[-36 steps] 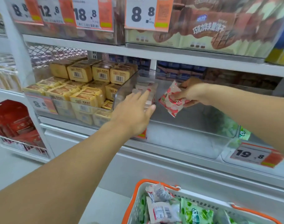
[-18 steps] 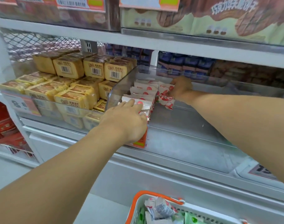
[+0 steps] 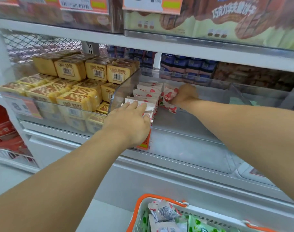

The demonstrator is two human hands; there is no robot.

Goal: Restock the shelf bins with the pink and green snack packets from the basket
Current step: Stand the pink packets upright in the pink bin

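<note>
The left hand (image 3: 131, 121) lay with fingers fairly straight on the front of the row of pink packets (image 3: 147, 96) standing in the clear bin (image 3: 184, 144), pressing on them; the right hand (image 3: 184, 96), fingers curled, gripped one pink packet (image 3: 168, 99) just beside the row, deep in the same bin; yellow packs (image 3: 72, 97) filled the bin to the left; the basket (image 3: 159, 200) below held pink and green packets (image 3: 199, 223).

Two hands, left hand (image 3: 128, 122) and right hand (image 3: 184, 96), one orange-handled basket (image 3: 159, 198), one pink snack packet (image 3: 168, 97) held apart, roughly six more filed in one clear bin (image 3: 184, 131), four yellow packs (image 3: 99, 71) barcode-forward on top
</note>
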